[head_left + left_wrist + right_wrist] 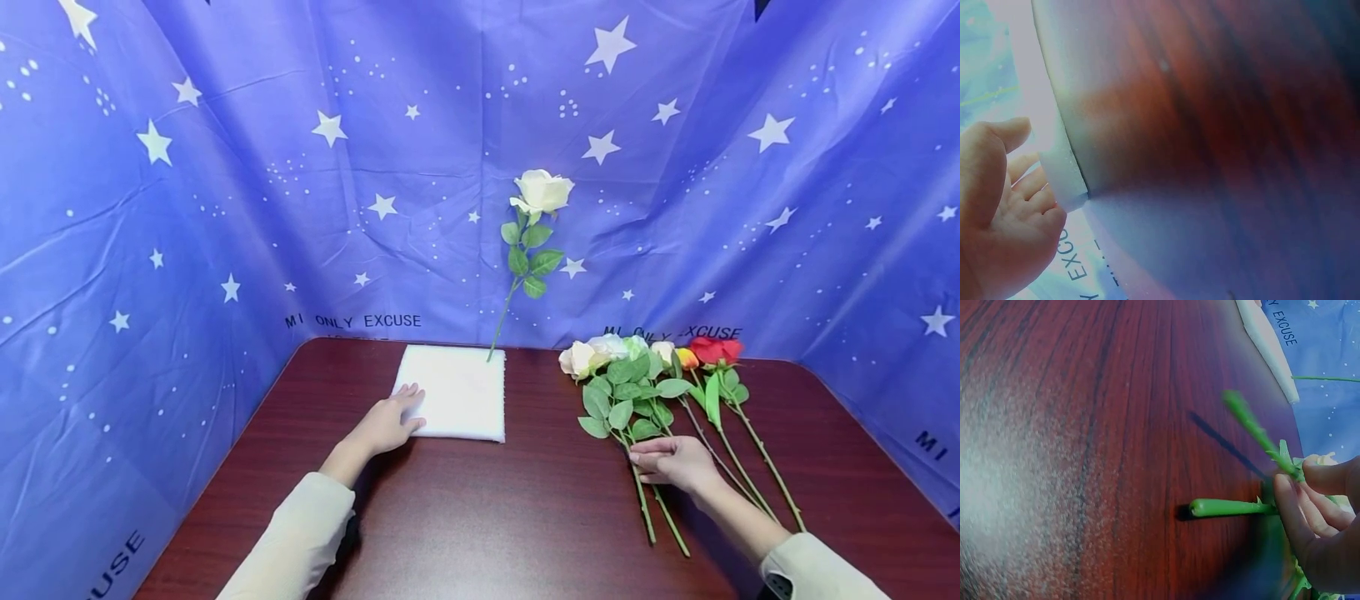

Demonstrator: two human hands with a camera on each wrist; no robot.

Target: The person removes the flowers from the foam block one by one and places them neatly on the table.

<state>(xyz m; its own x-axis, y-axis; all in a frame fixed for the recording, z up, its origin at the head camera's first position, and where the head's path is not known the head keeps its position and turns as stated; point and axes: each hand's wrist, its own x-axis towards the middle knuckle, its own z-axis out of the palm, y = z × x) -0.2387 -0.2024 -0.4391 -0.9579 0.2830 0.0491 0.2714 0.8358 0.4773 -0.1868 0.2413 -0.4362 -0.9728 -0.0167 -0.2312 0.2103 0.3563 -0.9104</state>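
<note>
My left hand (pixel 386 421) lies on the left edge of a flat white foam block (pixel 461 400), fingers on its top and thumb by the near corner; the left wrist view shows the fingers along its side. A white rose (pixel 542 193) stands in the foam's far right corner on a slightly leaning stem. To the right, my right hand (pixel 678 462) pinches a green rose stem (pixel 1250 428) between thumb and fingertips. That stem's lower end angles up off the table, casting a shadow, while another stem (pixel 1232 507) lies lower beside it. Leaves overlap where its bloom joins the bunch.
Pale roses (pixel 588 357), an orange-yellow flower (pixel 686 359) and a red rose (pixel 716 350) lie at the right of the dark wooden table (pixel 465 517), blooms toward the back. Blue star-printed cloth (pixel 435 150) hangs around the table's back and sides.
</note>
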